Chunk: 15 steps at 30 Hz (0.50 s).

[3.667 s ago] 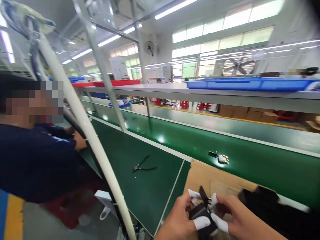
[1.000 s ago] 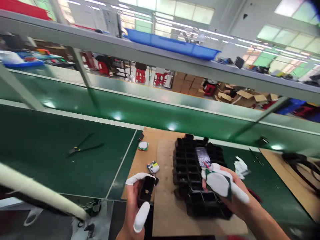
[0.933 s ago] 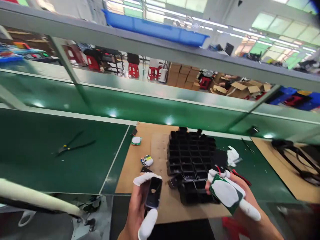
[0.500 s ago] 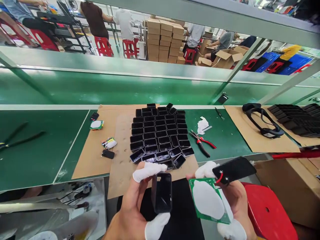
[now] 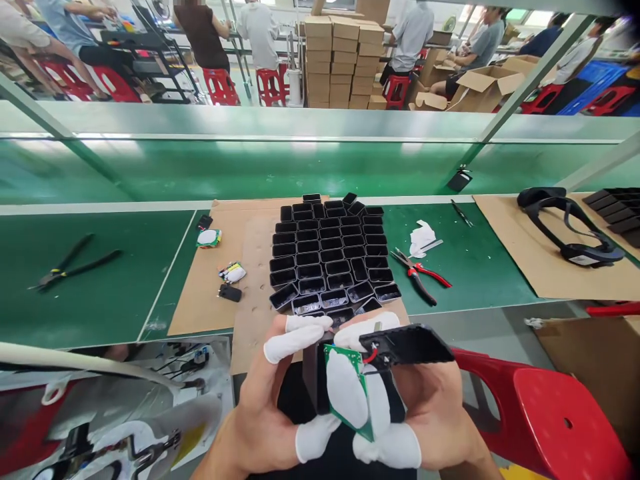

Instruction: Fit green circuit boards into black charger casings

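My left hand (image 5: 280, 400), in white finger cots, grips a black plastic case (image 5: 313, 377) by its sides. My right hand (image 5: 420, 413), also in finger cots, holds a green circuit board (image 5: 369, 427) with a white pad (image 5: 345, 387) on its face. A black cover plate (image 5: 413, 345) hangs off the board by a short red wire (image 5: 371, 355) and rests over the right hand. The board's left edge is at the mouth of the case; whether it is inside I cannot tell. Beyond my hands stand rows of black cases (image 5: 331, 255) on cardboard.
Red-handled pliers (image 5: 417, 275), white scraps (image 5: 423, 237) and tweezers (image 5: 461, 213) lie right of the rows. Dark-handled cutters (image 5: 75, 263) are at left. Small board assemblies (image 5: 232, 272) rest on cardboard. A black headset (image 5: 570, 227) lies far right; a red stool (image 5: 565, 413) stands below.
My right hand has moved left, bringing the circuit board and its cover plate up to the case. My left hand still holds the case. The view has shifted.
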Tool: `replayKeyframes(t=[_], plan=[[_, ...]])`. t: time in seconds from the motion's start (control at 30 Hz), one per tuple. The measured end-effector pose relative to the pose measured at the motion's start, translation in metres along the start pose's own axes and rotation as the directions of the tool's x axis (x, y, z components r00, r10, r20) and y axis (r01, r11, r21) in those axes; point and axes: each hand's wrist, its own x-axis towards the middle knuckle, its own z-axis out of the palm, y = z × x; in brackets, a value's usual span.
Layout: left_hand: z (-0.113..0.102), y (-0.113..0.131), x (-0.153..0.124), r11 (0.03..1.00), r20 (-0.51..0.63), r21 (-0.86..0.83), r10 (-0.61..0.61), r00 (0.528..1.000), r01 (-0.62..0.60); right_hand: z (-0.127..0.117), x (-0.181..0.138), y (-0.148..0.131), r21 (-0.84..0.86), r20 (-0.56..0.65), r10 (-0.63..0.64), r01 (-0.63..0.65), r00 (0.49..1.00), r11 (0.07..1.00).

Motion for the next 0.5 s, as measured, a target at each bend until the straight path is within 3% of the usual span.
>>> replayKeyframes(t=[0.27, 0.5], plan=[[-0.012, -0.001, -0.006, 0.997, -0.035, 0.071, -0.005, 0.999, 0.007, 0.007, 0.006, 0.010, -0.107, 0.058, 0.025, -0.019, 0.998, 0.994], [-0.022, 0.007, -0.005, 0.995, -0.076, 0.094, -0.014, 0.997, 0.022, 0.020, 0.017, 0.017, -0.091, 0.093, 0.022, -0.014, 0.995, 0.996]])
